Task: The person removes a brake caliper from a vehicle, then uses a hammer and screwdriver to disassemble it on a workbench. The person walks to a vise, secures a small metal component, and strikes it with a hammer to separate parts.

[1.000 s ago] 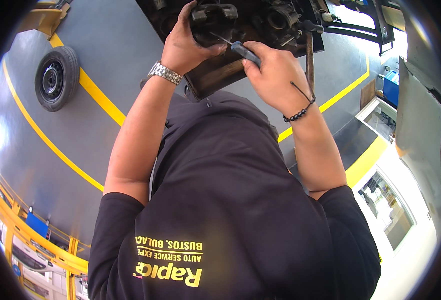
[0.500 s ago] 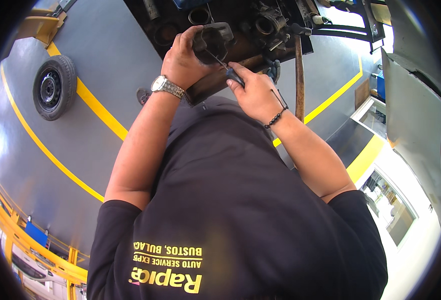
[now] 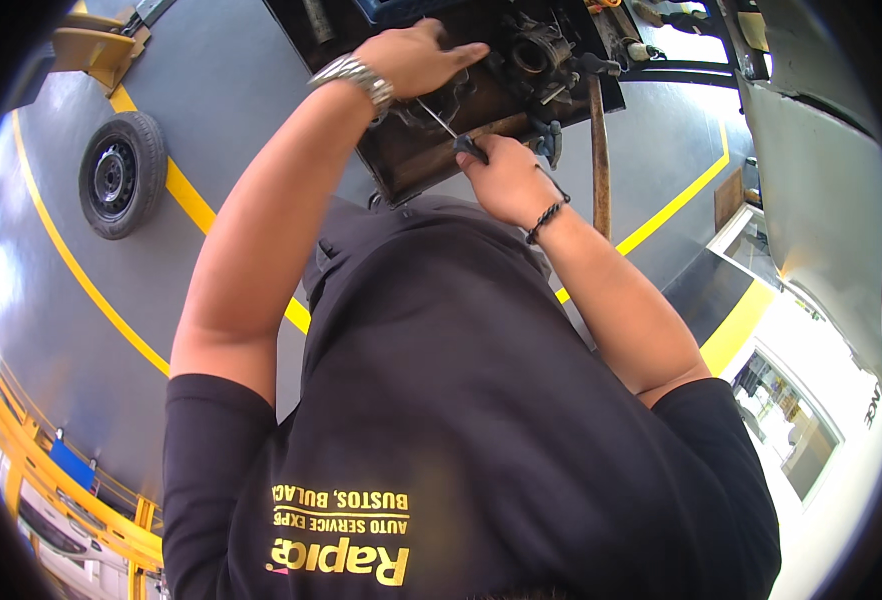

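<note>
My right hand (image 3: 509, 180) is closed round the dark handle of a screwdriver (image 3: 468, 149). Its thin metal shaft points up and left over the dark, grimy worktop (image 3: 401, 178). Above the shaft my left hand (image 3: 423, 62) is stretched across the worktop, fingers apart, close to the edge of a blue tray (image 3: 386, 12). I see nothing held in it, though its far fingertips are partly hidden. A dark metal part (image 3: 448, 98) lies below the left hand, near the screwdriver shaft and partly covered by hand and wrist.
A round-bored metal part (image 3: 533, 55) sits right of my left hand. A hammer (image 3: 599, 150) with a wooden handle hangs over the worktop's near edge, beside dark-handled pliers (image 3: 548, 142). A wheel (image 3: 121, 175) stands on the grey floor to the left.
My left hand has let go of the dark metal part and moved up and right over the worktop. The right hand keeps the screwdriver, shifted slightly.
</note>
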Tool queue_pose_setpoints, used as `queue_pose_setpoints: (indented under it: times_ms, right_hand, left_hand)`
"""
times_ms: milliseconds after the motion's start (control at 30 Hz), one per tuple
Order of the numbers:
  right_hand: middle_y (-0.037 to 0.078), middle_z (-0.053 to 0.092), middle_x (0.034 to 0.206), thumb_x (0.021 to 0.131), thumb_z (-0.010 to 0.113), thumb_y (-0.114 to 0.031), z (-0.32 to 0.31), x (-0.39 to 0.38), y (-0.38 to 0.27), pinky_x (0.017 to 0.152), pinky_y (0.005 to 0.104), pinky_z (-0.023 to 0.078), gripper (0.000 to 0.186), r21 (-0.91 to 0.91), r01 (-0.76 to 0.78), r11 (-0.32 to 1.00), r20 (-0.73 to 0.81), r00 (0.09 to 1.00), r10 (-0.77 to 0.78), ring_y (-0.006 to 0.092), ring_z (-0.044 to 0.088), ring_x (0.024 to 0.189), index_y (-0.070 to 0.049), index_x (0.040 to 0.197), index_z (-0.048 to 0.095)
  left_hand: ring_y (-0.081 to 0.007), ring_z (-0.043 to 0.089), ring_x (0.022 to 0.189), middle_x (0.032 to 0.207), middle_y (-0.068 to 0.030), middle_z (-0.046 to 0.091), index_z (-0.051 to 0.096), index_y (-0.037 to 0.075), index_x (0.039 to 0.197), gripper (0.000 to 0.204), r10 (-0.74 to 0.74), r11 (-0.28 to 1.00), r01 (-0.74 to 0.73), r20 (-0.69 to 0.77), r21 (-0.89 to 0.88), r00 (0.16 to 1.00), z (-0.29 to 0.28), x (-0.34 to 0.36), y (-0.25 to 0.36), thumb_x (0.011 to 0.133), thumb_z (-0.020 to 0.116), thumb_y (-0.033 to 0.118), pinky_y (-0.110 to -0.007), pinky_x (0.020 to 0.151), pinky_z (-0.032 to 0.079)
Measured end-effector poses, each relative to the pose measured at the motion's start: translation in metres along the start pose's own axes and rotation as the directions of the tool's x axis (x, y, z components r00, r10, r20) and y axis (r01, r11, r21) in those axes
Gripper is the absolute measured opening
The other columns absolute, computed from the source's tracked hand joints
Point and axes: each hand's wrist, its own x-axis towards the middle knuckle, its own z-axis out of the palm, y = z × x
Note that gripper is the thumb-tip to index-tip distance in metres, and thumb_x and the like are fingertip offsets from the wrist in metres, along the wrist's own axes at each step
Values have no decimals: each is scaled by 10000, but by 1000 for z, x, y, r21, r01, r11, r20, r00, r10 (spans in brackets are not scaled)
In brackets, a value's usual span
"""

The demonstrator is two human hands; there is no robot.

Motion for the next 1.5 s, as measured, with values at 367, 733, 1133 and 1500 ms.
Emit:
queue_pose_setpoints:
  times_ms: [367, 733, 1133, 1500]
  right_hand:
    - [242, 722, 893, 973, 617, -371, 12, -10, -5, 813, 497, 536, 371, 53, -4, 999, -77, 997, 8, 434, 693, 911, -13, 999, 712]
    - [250, 719, 854, 985, 594, -354, 39, -8, 26, 759, 535, 548, 352, -111, 167, 980, -289, 938, -193, 459, 697, 837, -13, 987, 680]
    - [220, 731, 855, 992, 601, -350, 62, -32, 28, 812, 474, 542, 383, 237, -10, 971, -227, 972, 66, 375, 731, 872, 25, 969, 677]
    - [188, 745, 819, 999, 570, -431, 65, -33, -11, 808, 458, 563, 465, 446, -230, 865, -166, 929, 332, 347, 744, 879, 0, 1006, 745]
  left_hand:
    - [-335, 612, 1282, 1416, -154, 623, 581, 107, 1446, 657, 134, 970, -140, 45, 199, 990, 22, 34, -13, 982, 489, 563, -433, 1094, 475]
    - [-403, 668, 1095, 1178, -228, 693, 714, 68, 1179, 435, 301, 927, -307, 65, 213, 952, 24, 41, -13, 1042, 506, 425, -445, 964, 541]
    - [-419, 686, 1057, 1074, -245, 728, 719, 88, 1178, 525, 348, 902, -396, 249, 174, 904, 5, -1, 18, 982, 574, 553, -470, 955, 535]
    - [-403, 662, 1163, 1211, -250, 701, 582, 59, 1377, 703, 302, 833, -380, 244, 403, 921, 19, -2, 39, 905, 645, 576, -465, 1001, 522]
